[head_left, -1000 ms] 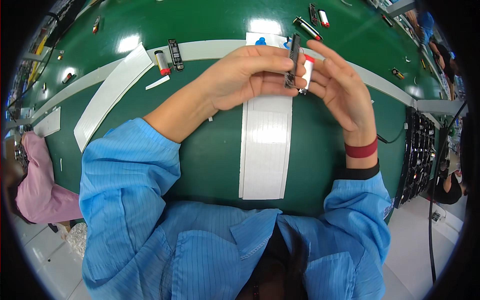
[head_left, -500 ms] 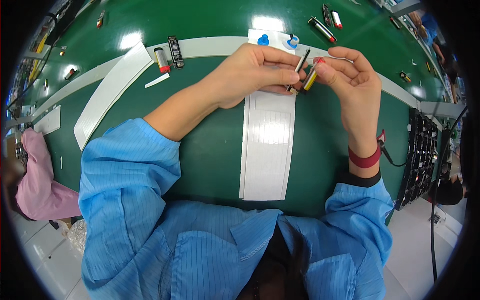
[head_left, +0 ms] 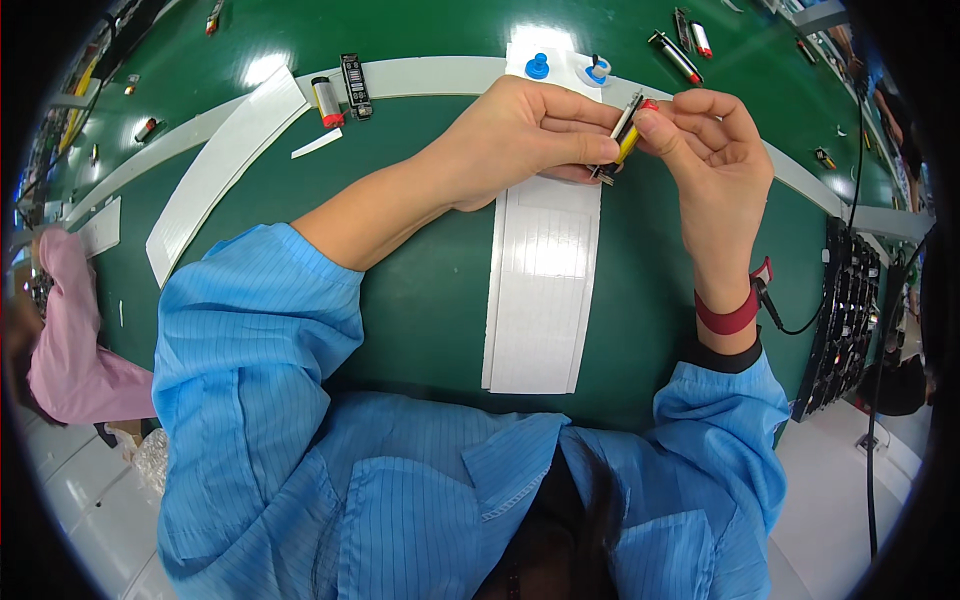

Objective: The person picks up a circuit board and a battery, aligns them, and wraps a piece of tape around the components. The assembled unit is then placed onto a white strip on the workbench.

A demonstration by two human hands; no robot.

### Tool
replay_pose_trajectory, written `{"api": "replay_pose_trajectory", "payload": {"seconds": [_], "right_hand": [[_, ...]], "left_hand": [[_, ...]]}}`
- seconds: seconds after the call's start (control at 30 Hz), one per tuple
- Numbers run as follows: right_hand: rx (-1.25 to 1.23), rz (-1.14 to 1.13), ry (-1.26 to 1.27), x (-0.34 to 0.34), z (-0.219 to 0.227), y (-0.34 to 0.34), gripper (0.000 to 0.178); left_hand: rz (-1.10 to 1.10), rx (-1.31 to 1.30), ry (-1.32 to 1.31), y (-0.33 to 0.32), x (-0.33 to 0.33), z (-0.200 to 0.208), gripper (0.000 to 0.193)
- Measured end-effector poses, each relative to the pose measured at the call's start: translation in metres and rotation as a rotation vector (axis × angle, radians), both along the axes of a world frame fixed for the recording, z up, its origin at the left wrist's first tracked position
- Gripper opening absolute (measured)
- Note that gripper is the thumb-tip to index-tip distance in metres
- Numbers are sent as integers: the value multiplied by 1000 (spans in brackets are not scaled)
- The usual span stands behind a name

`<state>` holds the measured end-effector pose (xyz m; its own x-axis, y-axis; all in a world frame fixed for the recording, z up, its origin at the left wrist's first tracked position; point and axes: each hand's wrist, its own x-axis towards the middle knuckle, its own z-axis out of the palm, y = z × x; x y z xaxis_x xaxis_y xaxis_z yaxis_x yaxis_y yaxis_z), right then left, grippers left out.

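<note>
My left hand (head_left: 535, 135) pinches a narrow black and white strip-like frame (head_left: 625, 117) between thumb and fingers, holding it tilted above the green bench. Against its right side lies a small cylindrical battery (head_left: 628, 146) with a yellow body and a red end. The thumb and forefinger of my right hand (head_left: 715, 165) grip the battery at that red end. The other right fingers are curled loosely. Small metal-looking ends stick out of the frame's lower tip. Below both hands, a long white sheet of strips (head_left: 540, 290) lies on the green mat.
A battery (head_left: 326, 101) and a black frame (head_left: 355, 88) lie at the left on a pale rail, near a curved white sheet (head_left: 225, 175). Blue-capped pieces (head_left: 538, 66) stand behind my hands. More batteries (head_left: 676, 57) lie farther back. Black racks (head_left: 840, 310) stand at the right edge.
The battery in my right hand has come against the frame in my left; before, a small gap showed between them. Both hands have shifted slightly right.
</note>
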<state>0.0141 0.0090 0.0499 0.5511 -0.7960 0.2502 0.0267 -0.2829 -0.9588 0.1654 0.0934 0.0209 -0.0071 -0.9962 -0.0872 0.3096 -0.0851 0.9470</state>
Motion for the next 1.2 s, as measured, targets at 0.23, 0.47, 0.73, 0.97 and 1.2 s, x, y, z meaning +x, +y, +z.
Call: {"api": "replay_pose_trajectory", "payload": {"seconds": [0.23,0.47,0.73,0.97,1.2], "right_hand": [[8,16,-27,-3,-3,-2,25],[-68,-33,-5,-2,-8,0,26],[47,191,175,-12,6,-19,18],[-174,148,281,-14,3,-24,14],[-1068,225,554,-23,26,-7,12]], "left_hand": [[29,18,2,-2,-5,-1,30],[66,-182,-488,7,-21,2,33],[-211,58,89,0,1,2,30],[-214,72,95,0,-1,3,30],[-357,-59,-344,0,11,11,22]]}}
